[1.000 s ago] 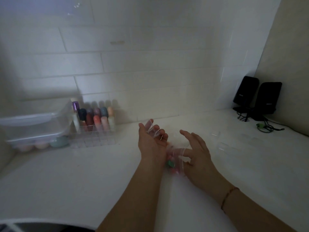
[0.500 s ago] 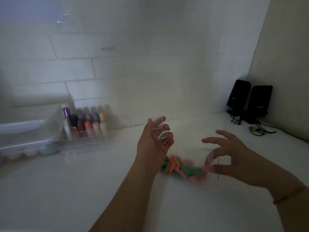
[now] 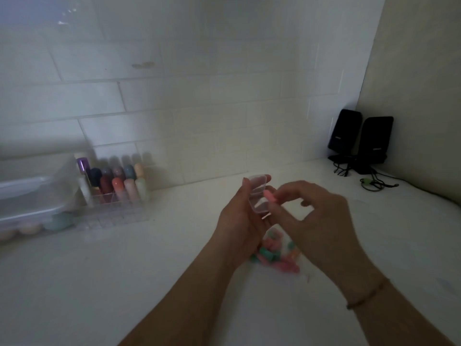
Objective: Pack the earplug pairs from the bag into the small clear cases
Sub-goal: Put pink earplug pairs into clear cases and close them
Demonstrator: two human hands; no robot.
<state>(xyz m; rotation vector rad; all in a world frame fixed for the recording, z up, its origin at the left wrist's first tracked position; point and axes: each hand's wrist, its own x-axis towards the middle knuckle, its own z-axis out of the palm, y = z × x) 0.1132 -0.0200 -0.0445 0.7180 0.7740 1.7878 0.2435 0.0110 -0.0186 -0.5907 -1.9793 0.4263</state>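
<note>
The left hand [image 3: 239, 218] grips a small clear case [image 3: 259, 196], lid open, above the bag [image 3: 277, 255] of coloured earplugs on the tabletop [image 3: 99, 283]. Just right of the case, the right hand [image 3: 316, 221] pinches a pink earplug [image 3: 270, 196] at its mouth. The plug looks light, soft and squashy, best pinched mid-length; the case seems stiff, thin and slippery, best held by its sides. Far right of the case, the black speakers [image 3: 361, 136] carry writing too small to read

The person is going bare-armed, wearing only a thin beaded bracelet [image 3: 364, 297] circling the wrist just behind the right hand [image 3: 321, 221].
</note>
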